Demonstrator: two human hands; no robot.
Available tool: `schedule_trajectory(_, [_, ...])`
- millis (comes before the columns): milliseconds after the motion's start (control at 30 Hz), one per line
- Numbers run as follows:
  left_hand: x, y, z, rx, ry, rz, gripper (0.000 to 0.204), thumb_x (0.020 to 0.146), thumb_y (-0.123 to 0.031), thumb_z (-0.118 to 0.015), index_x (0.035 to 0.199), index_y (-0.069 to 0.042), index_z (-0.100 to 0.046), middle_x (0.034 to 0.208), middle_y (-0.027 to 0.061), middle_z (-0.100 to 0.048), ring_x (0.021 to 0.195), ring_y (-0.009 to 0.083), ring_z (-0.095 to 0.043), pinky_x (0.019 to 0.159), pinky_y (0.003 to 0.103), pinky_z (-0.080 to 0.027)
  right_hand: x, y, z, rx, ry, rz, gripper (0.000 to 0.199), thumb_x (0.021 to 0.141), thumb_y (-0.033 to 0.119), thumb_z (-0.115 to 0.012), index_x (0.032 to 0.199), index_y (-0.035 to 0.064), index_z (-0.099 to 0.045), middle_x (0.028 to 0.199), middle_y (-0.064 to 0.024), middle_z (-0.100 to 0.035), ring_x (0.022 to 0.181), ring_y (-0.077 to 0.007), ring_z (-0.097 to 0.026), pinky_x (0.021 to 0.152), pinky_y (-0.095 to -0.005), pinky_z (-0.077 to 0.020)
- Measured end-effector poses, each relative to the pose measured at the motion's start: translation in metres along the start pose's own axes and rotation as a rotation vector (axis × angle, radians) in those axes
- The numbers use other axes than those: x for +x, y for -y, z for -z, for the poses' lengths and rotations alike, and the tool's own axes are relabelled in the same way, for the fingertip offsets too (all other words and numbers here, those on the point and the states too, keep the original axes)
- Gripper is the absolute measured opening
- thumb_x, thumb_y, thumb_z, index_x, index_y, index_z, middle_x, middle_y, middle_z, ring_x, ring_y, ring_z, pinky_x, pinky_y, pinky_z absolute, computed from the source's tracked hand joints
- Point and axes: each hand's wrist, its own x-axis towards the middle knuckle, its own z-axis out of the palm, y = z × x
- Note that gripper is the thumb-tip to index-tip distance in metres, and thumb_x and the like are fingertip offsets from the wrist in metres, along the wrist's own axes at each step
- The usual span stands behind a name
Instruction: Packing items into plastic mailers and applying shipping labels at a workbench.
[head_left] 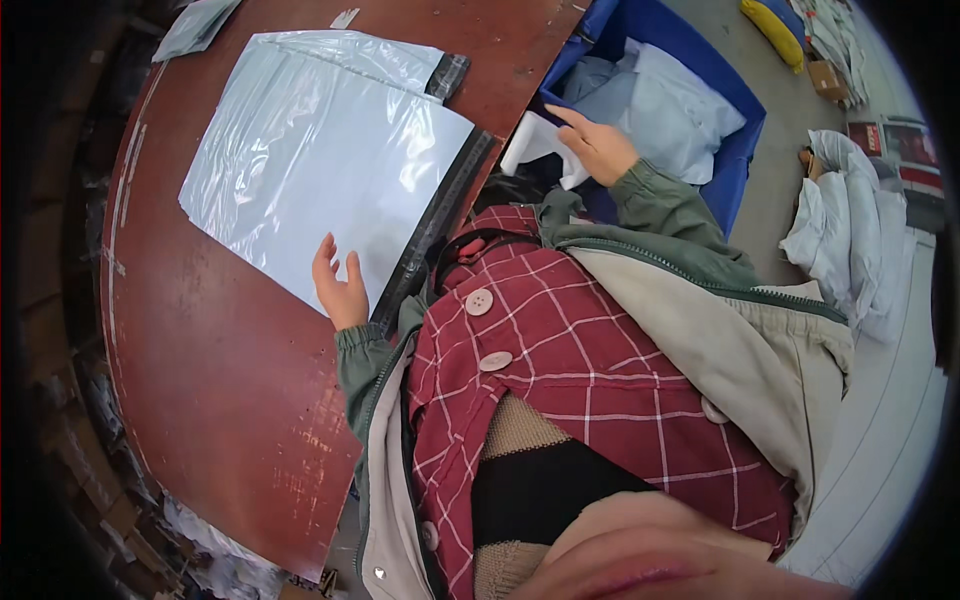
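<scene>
My left hand (342, 285) is open, thumb and fingers apart, at the near edge of a stack of white plastic mailing bags (320, 160). The bags lie flat and glossy, with dark strips along their right ends. My right hand (602, 148) reaches over the near side of a blue bin (742, 165), fingers stretched out. Right by its fingertips is a white hard-looking object (538, 143) with a forked end, its kind unclear. Whether the fingers touch it I cannot tell. Filled pale plastic bags (680, 105) lie inside the bin.
The bags rest on a worn reddish-brown table (230, 370). Another folded pale bag (196, 28) lies at its far left corner. Stuffed white sacks (850, 220) stand on the floor at right, with a small cardboard box (827, 80) and a yellow-and-blue bundle (775, 32) farther off.
</scene>
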Motion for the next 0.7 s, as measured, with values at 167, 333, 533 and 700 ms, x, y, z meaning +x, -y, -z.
schedule_trajectory(167, [0.002, -0.01, -0.008, 0.065, 0.004, -0.017, 0.044, 0.084, -0.007, -0.06, 0.127, -0.005, -0.05, 0.124, 0.0139, -0.053, 0.113, 0.0253, -0.053, 0.093, 0.038, -0.044, 0.017, -0.048, 0.045, -0.544, 0.063, 0.132, 0.039, 0.086, 0.036, -0.059, 0.116, 0.0103, -0.061, 0.111, -0.0149, -0.062, 0.104, -0.0333, -0.057, 0.087, -0.0391, -0.0457])
schedule_trajectory(333, [0.014, -0.018, 0.018, 0.09, -0.025, -0.037, 0.04, 0.081, -0.007, -0.063, 0.121, -0.005, -0.056, 0.118, 0.0136, -0.057, 0.11, 0.0251, -0.055, 0.091, 0.037, -0.045, 0.026, 0.095, 0.083, 0.023, -0.114, 0.629, 0.05, 0.075, 0.018, -0.073, 0.12, 0.0035, -0.057, 0.118, -0.0074, -0.059, 0.109, -0.0183, -0.055, 0.095, -0.0323, -0.0411])
schedule_trajectory(533, [0.027, -0.073, 0.094, 0.178, -0.344, -0.084, 0.037, 0.077, -0.005, -0.066, 0.113, -0.006, -0.059, 0.105, 0.0122, -0.061, 0.092, 0.0284, -0.059, 0.08, 0.035, -0.048, 0.03, 0.193, 0.067, 0.751, -0.09, 1.348, 0.057, 0.073, 0.023, -0.074, 0.12, -0.0023, -0.054, 0.113, -0.014, -0.059, 0.106, -0.0263, -0.055, 0.093, -0.0352, -0.042])
schedule_trajectory(700, [0.003, -0.09, 0.079, 0.12, -0.379, -0.21, 0.033, 0.079, -0.016, -0.067, 0.11, -0.01, -0.061, 0.104, 0.0117, -0.061, 0.09, 0.0282, -0.059, 0.076, 0.036, -0.049, 0.039, 0.204, 0.058, 0.971, 0.097, 1.535, 0.054, 0.075, 0.022, -0.073, 0.12, -0.002, -0.054, 0.112, -0.0133, -0.059, 0.104, -0.025, -0.055, 0.092, -0.0343, -0.0422])
